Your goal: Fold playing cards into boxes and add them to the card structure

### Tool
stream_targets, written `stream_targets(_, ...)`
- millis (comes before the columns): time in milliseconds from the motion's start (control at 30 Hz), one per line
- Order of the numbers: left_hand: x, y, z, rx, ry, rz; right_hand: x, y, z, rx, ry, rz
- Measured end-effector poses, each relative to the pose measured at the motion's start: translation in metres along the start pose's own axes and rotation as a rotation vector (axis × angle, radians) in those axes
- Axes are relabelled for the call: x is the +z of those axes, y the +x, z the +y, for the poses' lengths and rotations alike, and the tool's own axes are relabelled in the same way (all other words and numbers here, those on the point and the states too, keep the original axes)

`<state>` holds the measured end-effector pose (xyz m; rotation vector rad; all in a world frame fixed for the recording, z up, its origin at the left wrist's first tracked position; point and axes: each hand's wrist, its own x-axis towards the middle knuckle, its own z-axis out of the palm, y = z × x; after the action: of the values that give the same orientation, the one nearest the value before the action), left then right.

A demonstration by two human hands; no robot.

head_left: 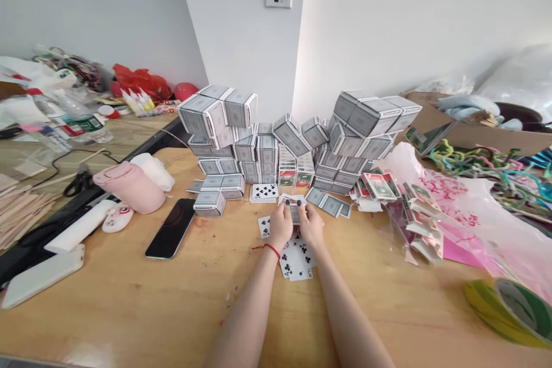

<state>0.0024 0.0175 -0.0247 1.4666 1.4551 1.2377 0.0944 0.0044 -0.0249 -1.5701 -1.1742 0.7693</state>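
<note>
Both my hands meet over the middle of the wooden table (129, 305). My left hand (280, 225) and my right hand (310, 225) are closed together on a small deck of playing cards (293, 204), held up off the table. A red string circles my left wrist. Several loose cards (296, 260) lie face up beneath my hands, showing clubs and spades. Another face-up card pile (264, 191) sits just beyond my left hand. Behind it all rises a wall of stacked grey-patterned card boxes (267, 152).
A black phone (171, 227) lies left of my hands, with a pink cylinder (130, 186) and white blocks (43, 277) further left. Red-and-green card packs (388, 187) and pink plastic bags (466, 207) lie at right. A green-yellow tape roll (506, 311) sits at the right front.
</note>
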Motion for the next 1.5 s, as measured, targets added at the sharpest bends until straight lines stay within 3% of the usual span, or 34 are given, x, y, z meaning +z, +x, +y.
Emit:
stream_targets(133,0.0,0.004,0.0,0.01,-0.027,-0.053,-0.002,0.0,-0.002,-0.039,0.028,-0.04)
stream_targets(367,-0.002,0.012,-0.001,-0.035,-0.261,-0.163,-0.002,-0.001,-0.006,-0.043,0.178,-0.081)
stream_targets(667,-0.002,0.006,0.013,-0.078,-0.413,-0.149,-0.006,-0.007,-0.011,-0.066,0.141,-0.005)
stream_targets(867,-0.002,0.005,0.02,-0.249,-0.593,-0.213,-0.004,-0.011,-0.015,-0.022,0.238,-0.129)
stream_targets(1000,0.001,0.003,0.019,-0.319,-0.668,-0.23,-0.005,-0.012,-0.018,-0.033,0.261,-0.121)
stream_targets(1233,0.004,0.0,0.016,-0.268,-0.673,-0.25,-0.008,-0.014,-0.022,-0.041,0.345,-0.083)
stream_targets(1500,0.009,-0.003,0.015,-0.243,-0.547,-0.208,-0.003,-0.014,-0.011,0.122,0.592,-0.162)
